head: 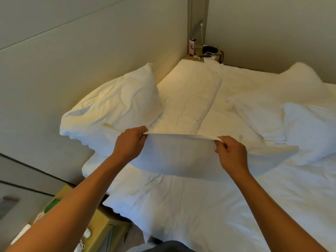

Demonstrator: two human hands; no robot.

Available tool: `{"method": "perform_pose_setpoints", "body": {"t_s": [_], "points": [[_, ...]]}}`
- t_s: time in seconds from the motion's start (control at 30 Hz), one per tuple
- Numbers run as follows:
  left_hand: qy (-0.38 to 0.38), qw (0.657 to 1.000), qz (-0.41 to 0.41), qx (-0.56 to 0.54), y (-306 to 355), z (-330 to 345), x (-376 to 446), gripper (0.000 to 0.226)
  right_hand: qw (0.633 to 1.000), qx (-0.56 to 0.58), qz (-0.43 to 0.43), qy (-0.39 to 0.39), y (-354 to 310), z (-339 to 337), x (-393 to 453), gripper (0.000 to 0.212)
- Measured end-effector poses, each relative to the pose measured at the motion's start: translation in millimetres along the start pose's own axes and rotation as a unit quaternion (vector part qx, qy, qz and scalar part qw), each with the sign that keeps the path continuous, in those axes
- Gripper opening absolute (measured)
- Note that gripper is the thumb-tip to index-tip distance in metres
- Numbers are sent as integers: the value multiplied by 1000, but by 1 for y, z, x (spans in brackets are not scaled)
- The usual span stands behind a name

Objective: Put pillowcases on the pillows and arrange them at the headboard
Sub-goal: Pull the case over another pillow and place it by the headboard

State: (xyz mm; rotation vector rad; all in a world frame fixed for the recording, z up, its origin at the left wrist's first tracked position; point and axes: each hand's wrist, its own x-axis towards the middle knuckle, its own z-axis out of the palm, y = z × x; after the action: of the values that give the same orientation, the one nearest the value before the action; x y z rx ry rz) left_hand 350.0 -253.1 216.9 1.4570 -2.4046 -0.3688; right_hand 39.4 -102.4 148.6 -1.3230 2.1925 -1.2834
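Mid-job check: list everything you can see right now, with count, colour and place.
pillowcase: one, white, held up over the bed, its top edge stretched between both hands
pillows at the headboard: two, white, side by side against the padded wall
loose bedding: white, heaped on the right; count of pieces unclear
bed sheet: one, white, wrinkled, covering the mattress
headboard: one, beige, padded, along the left
far bedside table: one, tan, in the corner, with small items and cables
near bedside table: one, tan, bottom left, with small items
left hand: pinches the pillowcase's left corner
right hand: pinches its right corner
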Motion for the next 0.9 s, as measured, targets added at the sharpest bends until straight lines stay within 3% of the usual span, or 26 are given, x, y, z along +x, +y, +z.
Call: {"method": "perform_pose_setpoints", "body": {"t_s": [0.13,0.3,0.5,0.67,0.9], "points": [[27,999,-38,3,-41,-17,-7,18,998,-32,-48,-21,-29,35,15,20],[0,996,-88,-14,-98,-8,-21,18,991,-101,-79,-44,-36,93,21,23],[-77,981,-156,-91,-163,43,-28,22,969,-191,18,-159,-16,169,18,34],[-81,977,-139,-140,-203,71,-7,27,967,-221,29,-123,-13,200,31,38],[-132,964,-125,-194,-236,76,20,26,943,-291,46,-156,-8,206,54,31]]}}
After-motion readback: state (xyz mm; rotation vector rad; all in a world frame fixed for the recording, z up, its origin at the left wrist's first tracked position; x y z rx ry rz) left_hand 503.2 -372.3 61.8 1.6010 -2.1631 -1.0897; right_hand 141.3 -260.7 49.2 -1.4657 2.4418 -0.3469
